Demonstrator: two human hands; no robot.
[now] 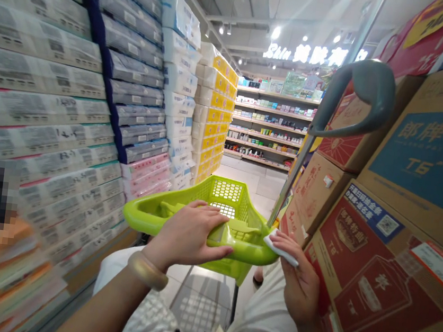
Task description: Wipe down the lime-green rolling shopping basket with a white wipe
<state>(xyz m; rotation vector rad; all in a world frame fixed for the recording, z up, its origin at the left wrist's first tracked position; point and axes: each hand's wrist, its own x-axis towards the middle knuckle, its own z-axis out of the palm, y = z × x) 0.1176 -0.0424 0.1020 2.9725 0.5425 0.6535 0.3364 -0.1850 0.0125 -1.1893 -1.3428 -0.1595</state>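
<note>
A lime-green plastic shopping basket (223, 198) is tilted up in front of me, its near rim low in the middle of the view. My left hand (187, 234), with a pale bangle on the wrist, lies flat over that near rim with the fingers stretched out. My right hand (299, 279) pinches a small white cloth or wipe (279, 251) against the basket's right corner. The basket's grey pull handle (359, 99) rises on a metal bar at the upper right.
Packs of tissue paper (72, 101) are stacked high along the left. Red and brown cardboard boxes (390, 228) are piled close on the right. The narrow aisle with a tiled floor (251, 183) runs ahead to stocked shelves (269, 129) at the far end.
</note>
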